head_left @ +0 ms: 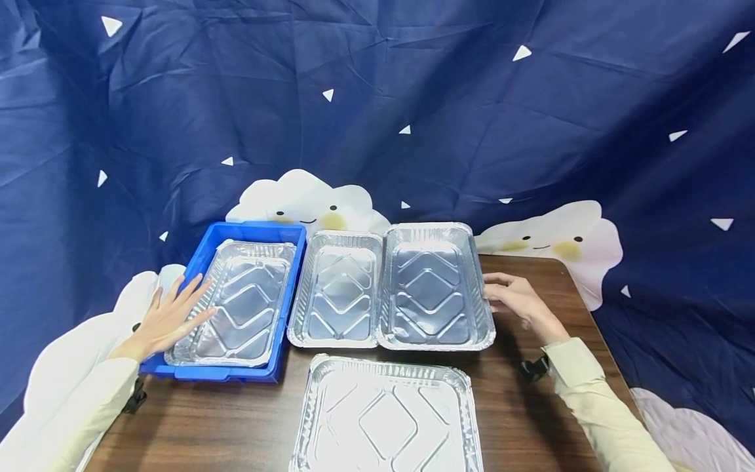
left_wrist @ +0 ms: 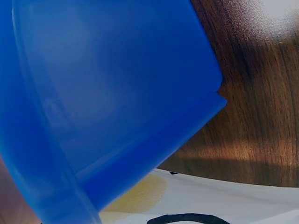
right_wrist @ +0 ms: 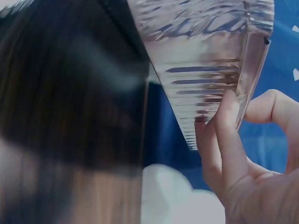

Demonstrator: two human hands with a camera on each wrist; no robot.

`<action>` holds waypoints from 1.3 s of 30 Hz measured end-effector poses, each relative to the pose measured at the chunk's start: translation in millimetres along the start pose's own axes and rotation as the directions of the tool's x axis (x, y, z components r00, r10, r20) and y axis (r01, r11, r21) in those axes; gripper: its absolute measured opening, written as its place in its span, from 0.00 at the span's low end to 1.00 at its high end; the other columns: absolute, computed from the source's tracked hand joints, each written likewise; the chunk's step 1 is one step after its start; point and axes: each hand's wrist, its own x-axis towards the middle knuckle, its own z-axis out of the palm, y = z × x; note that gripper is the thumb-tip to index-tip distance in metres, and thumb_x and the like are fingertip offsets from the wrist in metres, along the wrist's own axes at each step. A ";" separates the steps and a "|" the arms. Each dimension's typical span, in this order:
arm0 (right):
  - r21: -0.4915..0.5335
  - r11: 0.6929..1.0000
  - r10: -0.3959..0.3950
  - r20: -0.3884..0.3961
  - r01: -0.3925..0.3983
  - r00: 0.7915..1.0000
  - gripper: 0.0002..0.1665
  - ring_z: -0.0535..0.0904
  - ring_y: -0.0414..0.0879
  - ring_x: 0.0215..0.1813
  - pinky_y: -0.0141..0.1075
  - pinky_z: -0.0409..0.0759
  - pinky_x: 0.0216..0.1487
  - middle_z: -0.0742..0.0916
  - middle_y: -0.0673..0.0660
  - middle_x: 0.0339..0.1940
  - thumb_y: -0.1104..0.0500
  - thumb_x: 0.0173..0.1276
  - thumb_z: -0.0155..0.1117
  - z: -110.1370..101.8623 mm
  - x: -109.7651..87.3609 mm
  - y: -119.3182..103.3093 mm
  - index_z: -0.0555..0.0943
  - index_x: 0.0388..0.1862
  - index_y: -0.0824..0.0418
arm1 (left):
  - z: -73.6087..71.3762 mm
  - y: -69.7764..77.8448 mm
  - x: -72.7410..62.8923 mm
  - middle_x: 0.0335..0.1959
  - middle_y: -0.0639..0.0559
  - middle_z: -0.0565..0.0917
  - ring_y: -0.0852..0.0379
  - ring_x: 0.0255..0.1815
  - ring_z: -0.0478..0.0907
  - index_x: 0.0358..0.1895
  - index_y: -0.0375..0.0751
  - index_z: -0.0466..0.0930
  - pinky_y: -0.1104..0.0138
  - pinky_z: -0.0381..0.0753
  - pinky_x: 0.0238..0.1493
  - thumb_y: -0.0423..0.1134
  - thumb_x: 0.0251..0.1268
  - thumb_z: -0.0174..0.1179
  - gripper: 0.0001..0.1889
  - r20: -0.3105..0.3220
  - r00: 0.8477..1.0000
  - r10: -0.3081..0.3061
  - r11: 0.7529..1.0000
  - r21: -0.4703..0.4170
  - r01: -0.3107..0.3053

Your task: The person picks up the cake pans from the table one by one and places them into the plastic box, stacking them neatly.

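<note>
The rightmost foil tray [head_left: 429,292], long axis near-to-far, lay left of the right hand [head_left: 514,299] pinching its side, while the left hand [head_left: 168,320] gripped nothing, fingers spread.

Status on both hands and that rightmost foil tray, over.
Right hand pinches edge of rightmost foil tray. Left hand spread over left edge of blue bin. Middle foil tray crowds rightmost one's left side.

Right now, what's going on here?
A person's right hand pinches the right edge of the right tray; whether it is off the table I can't tell. The left hand is spread over the left edge of the blue bin, which holds a foil tray. The middle tray stands between; the front tray lies nearer the person.
</note>
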 end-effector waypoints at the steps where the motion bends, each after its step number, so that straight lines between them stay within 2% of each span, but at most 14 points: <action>1: 0.005 1.000 -0.003 0.009 0.003 1.000 0.31 0.87 0.36 0.42 0.37 0.88 0.48 0.86 0.56 0.52 0.64 0.78 0.60 3.4 -0.3 -4.2 0.68 0.70 0.85 | 0.0 0.1 0.0 0.86 0.31 0.47 0.27 0.85 0.31 0.87 0.41 0.49 0.32 0.16 0.75 0.61 0.81 0.51 0.43 -0.001 1.000 0.002 1.000 0.000 -0.002; 8: 0.017 1.000 0.000 0.029 0.000 1.000 0.30 0.86 0.35 0.39 0.33 0.88 0.44 0.88 0.49 0.39 0.65 0.73 0.60 34.4 6.7 -32.9 0.70 0.68 0.82 | 1.1 -1.4 0.4 0.86 0.31 0.47 0.28 0.86 0.30 0.87 0.42 0.49 0.32 0.16 0.75 0.60 0.81 0.52 0.43 -0.003 1.000 0.003 1.000 -0.001 -0.003; 12: 0.039 0.999 -0.003 0.021 0.003 1.000 0.30 0.85 0.35 0.37 0.32 0.88 0.42 0.88 0.47 0.36 0.67 0.70 0.61 57.6 15.6 -45.2 0.72 0.67 0.81 | 0.8 -1.1 0.6 0.86 0.30 0.47 0.28 0.86 0.30 0.87 0.42 0.49 0.32 0.16 0.75 0.60 0.81 0.52 0.43 -0.002 1.000 0.002 1.000 -0.002 -0.002; 19: 0.105 0.994 -0.019 0.023 0.016 1.000 0.25 0.85 0.37 0.35 0.33 0.88 0.41 0.87 0.51 0.34 0.68 0.71 0.62 101.4 32.4 -60.9 0.74 0.63 0.81 | -1.6 1.9 0.9 0.86 0.30 0.47 0.27 0.85 0.31 0.86 0.40 0.50 0.30 0.18 0.75 0.59 0.81 0.53 0.43 -0.003 1.000 0.010 1.000 -0.007 -0.010; 25: 0.152 0.988 0.007 0.013 -0.009 1.000 0.24 0.83 0.37 0.30 0.32 0.88 0.35 0.86 0.52 0.29 0.71 0.65 0.62 146.4 44.6 -72.1 0.76 0.60 0.79 | -2.6 1.8 0.1 0.86 0.30 0.47 0.27 0.85 0.31 0.87 0.41 0.49 0.30 0.18 0.74 0.59 0.81 0.52 0.43 -0.002 1.000 0.007 1.000 -0.009 -0.007; 33: 0.109 0.994 0.024 0.010 -0.025 1.000 0.21 0.81 0.38 0.26 0.29 0.85 0.28 0.84 0.51 0.24 0.71 0.60 0.62 199.3 57.9 -86.7 0.79 0.54 0.74 | -2.4 0.7 0.1 0.86 0.31 0.46 0.27 0.85 0.31 0.87 0.42 0.48 0.30 0.17 0.74 0.61 0.82 0.49 0.42 0.006 1.000 0.004 1.000 -0.024 -0.004; 39: 0.053 0.998 0.033 0.022 -0.034 0.999 0.22 0.83 0.41 0.30 0.33 0.88 0.33 0.86 0.54 0.27 0.70 0.58 0.62 233.4 62.3 -98.5 0.81 0.53 0.72 | -2.6 -1.0 1.0 0.86 0.31 0.46 0.27 0.85 0.31 0.87 0.42 0.48 0.29 0.18 0.74 0.59 0.83 0.49 0.40 0.001 1.000 0.008 1.000 -0.026 -0.008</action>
